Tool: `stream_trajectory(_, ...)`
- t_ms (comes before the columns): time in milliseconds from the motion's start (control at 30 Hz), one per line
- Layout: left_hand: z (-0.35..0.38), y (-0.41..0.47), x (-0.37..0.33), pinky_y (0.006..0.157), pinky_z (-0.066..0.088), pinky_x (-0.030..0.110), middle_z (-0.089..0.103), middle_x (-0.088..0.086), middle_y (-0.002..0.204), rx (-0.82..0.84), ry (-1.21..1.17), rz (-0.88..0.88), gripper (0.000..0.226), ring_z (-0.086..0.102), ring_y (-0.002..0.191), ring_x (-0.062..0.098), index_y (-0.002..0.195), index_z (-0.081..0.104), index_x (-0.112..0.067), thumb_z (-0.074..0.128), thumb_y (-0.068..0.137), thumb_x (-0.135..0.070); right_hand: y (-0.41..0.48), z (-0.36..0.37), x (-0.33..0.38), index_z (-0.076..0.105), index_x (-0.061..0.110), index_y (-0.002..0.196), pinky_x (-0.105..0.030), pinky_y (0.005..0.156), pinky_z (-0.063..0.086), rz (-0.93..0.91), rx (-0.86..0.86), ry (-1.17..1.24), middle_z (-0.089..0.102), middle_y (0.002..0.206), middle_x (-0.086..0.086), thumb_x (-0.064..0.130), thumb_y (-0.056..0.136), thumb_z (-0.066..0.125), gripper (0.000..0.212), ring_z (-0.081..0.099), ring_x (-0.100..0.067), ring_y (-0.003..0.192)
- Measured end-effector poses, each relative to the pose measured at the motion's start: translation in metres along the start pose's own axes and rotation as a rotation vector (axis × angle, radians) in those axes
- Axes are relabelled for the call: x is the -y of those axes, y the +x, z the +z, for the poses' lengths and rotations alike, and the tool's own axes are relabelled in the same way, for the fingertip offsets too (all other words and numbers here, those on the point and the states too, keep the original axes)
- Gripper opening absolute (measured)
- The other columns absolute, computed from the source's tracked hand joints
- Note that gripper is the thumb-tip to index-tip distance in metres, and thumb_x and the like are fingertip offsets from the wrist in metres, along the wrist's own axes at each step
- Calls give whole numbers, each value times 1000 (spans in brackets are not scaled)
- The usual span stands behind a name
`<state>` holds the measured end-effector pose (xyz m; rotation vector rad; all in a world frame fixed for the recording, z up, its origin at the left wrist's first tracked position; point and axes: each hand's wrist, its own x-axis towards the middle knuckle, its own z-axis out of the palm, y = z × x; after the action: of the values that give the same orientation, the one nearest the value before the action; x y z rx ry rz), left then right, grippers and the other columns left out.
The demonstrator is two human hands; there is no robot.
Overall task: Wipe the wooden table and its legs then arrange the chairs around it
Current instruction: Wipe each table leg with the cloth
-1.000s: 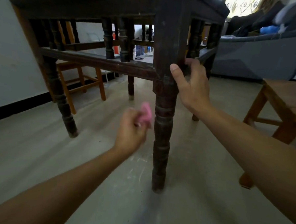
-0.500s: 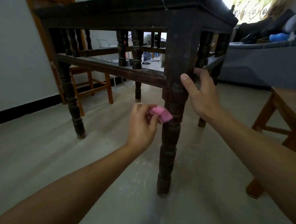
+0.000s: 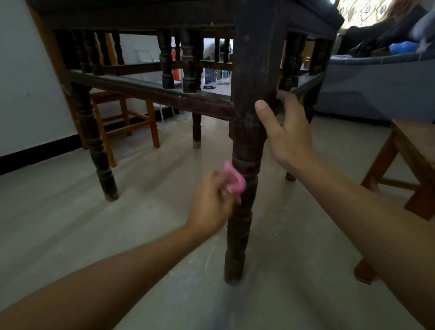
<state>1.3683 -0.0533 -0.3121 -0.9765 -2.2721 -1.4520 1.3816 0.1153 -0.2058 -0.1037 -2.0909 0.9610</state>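
Observation:
A dark wooden table (image 3: pixel 153 17) with turned spindles fills the top of the head view, seen from low down. Its nearest turned leg (image 3: pixel 240 216) stands in the middle. My left hand (image 3: pixel 213 202) is shut on a small pink cloth (image 3: pixel 233 179) and presses it against the left side of that leg, about halfway down. My right hand (image 3: pixel 287 135) grips the square upper block of the same leg, thumb on the front face and fingers wrapped around the right side.
An orange-brown wooden chair (image 3: pixel 128 117) stands behind the table by the white wall at the left. A brown wooden chair or stool (image 3: pixel 420 160) is at the right. A grey sofa (image 3: pixel 381 90) sits at the back right. The floor is pale concrete.
My left hand with the pink cloth rose along the leg half a second ago and has come back down to mid-leg. My right hand has stayed on the leg's upper block.

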Motion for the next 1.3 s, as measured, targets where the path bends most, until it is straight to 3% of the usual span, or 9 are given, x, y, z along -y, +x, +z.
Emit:
stream_trajectory(133, 19, -39, 23, 80, 54, 26, 60, 0, 107, 550, 199, 47, 17, 60, 89, 8, 101, 67, -14, 62, 87, -7, -16, 7, -3, 36, 18, 146, -44, 107, 40, -51, -38, -28, 41, 148, -1, 57, 94, 42, 65, 39, -16, 135)
stream_trajectory(267, -5, -14, 28, 62, 54, 21, 67, -2, 88, 96, -126, -298, 9, 66, 75, 6, 93, 60, -19, 59, 91, -10, -40, 13, -19, 14, 19, 155, -46, 112, 34, -72, 70, -109, 18, 161, -3, 54, 97, 41, 73, 24, -19, 146)
stream_trajectory(367, -14, 13, 20, 51, 47, 16, 67, 3, 89, -174, -226, -381, 5, 65, 70, 11, 97, 57, -16, 57, 93, -14, -60, 24, -35, 4, 26, 155, -37, 101, 43, -33, 174, -101, 25, 159, 0, 55, 97, 41, 74, 41, -19, 136)
stream_trajectory(467, 5, -6, 12, 50, 45, 13, 64, 3, 83, 143, -256, -318, 8, 62, 64, 6, 97, 60, -5, 53, 93, -2, -76, 39, -45, 18, 26, 151, -42, 92, 51, 69, 199, -114, 49, 141, -2, 56, 98, 37, 64, 60, -21, 111)
stream_trajectory(600, 19, -47, 41, 65, 55, 20, 62, -2, 87, 608, 120, -301, 17, 64, 72, 9, 87, 64, -14, 61, 85, 3, -83, 49, -47, 33, 21, 145, -39, 91, 49, 138, 165, -62, 58, 127, 0, 52, 99, 37, 55, 58, -19, 110)
stream_trajectory(800, -3, -8, 44, 48, 46, 15, 64, 7, 92, 26, -96, -459, 10, 63, 66, 10, 93, 56, -15, 59, 90, -6, -86, 54, -45, 39, 19, 140, -34, 84, 51, 145, 131, -72, 59, 114, 5, 51, 100, 36, 52, 59, -13, 97)
stream_trajectory(1033, 12, -44, 52, 65, 56, 20, 61, 0, 94, 738, 166, -414, 16, 64, 80, 14, 94, 65, -10, 61, 85, 2, -90, 50, -51, 32, 22, 146, -37, 92, 50, 173, 206, -59, 57, 128, 2, 53, 99, 36, 57, 58, -15, 111)
stream_trajectory(1200, 2, -23, 69, 55, 54, 25, 68, 9, 87, 129, -36, -559, 11, 66, 67, 14, 88, 59, -12, 69, 85, -12, -87, 49, -51, 32, 23, 144, -36, 88, 51, 167, 230, -48, 54, 117, 12, 55, 98, 36, 57, 61, -14, 104)
stream_trajectory(1300, 9, -16, 56, 48, 47, 24, 68, 14, 86, 269, -230, -616, 6, 60, 59, 16, 93, 61, -8, 61, 88, -4, -90, 51, -51, 34, 20, 144, -32, 87, 48, 165, 199, -51, 56, 117, 10, 50, 99, 38, 54, 56, -12, 105)
